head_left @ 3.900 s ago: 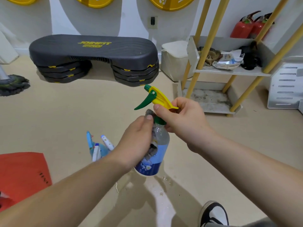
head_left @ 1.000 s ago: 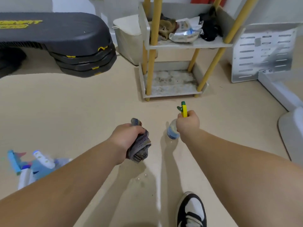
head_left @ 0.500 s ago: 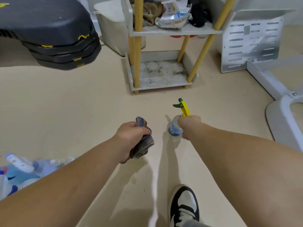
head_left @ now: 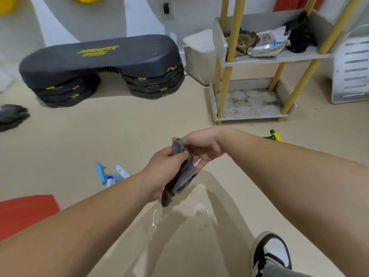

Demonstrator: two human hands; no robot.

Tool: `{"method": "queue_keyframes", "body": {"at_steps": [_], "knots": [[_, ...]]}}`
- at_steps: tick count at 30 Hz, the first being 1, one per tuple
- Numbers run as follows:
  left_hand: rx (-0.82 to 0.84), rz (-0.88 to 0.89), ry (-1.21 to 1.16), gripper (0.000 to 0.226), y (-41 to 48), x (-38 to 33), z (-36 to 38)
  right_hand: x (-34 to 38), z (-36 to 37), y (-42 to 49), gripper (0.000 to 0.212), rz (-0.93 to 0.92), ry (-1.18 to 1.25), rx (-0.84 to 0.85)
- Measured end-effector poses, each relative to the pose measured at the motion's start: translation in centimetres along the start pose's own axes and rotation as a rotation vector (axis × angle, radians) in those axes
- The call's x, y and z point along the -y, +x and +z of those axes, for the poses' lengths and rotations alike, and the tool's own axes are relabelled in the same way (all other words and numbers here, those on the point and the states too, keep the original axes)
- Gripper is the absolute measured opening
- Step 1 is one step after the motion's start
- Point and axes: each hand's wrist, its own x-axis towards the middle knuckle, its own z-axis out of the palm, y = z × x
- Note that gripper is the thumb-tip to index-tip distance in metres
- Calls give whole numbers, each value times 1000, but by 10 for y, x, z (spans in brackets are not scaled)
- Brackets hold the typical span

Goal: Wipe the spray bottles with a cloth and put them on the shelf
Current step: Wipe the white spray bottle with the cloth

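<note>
A beige floor, wet in one patch, meets a white wall with a socket. A black step platform stands left of a white bin. To the bin's right are a yellow-legged shelf and a slotted white panel.

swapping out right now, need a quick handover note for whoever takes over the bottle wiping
Hands: left hand grips the cloth; right hand is at its top end, grip unclear.
Things: yellow-green bottle is on the floor before the shelf, mostly hidden by the right forearm. Other bottles are on the floor to the left.
Done: nothing shelved.
Left: wiping, then shelve every bottle.
</note>
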Motion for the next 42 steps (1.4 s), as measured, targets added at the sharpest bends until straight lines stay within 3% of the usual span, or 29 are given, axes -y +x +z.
{"method": "queue_keyframes", "body": {"at_steps": [5,8,12,18,24,29,33,36,39,42], "knots": [[-117,17,13,22,-41,5,-79,49,53,4,36,-132,9,130],[-196,-17,-14,22,-57,27,-109,62,85,13,35,-164,-178,171],[-206,-141,-75,22,-55,47,-122,65,115,40,32,-214,-292,-2],[-152,-105,53,26,-27,48,-143,68,117,63,10,-260,-200,-4],[-82,-155,75,31,-14,54,-169,60,101,87,4,-274,-118,-201],[-221,-171,153,36,-13,51,-179,70,107,96,8,-256,-63,-194],[-221,-216,209,32,-17,53,-184,75,109,96,31,-256,-80,-254],[-169,-224,133,13,-18,50,-181,72,105,91,29,-273,-187,-330],[-127,-242,107,24,-15,50,-177,66,99,92,32,-251,-323,-382],[-115,-311,197,34,-13,65,-177,59,96,100,17,-214,-332,-439]]}}
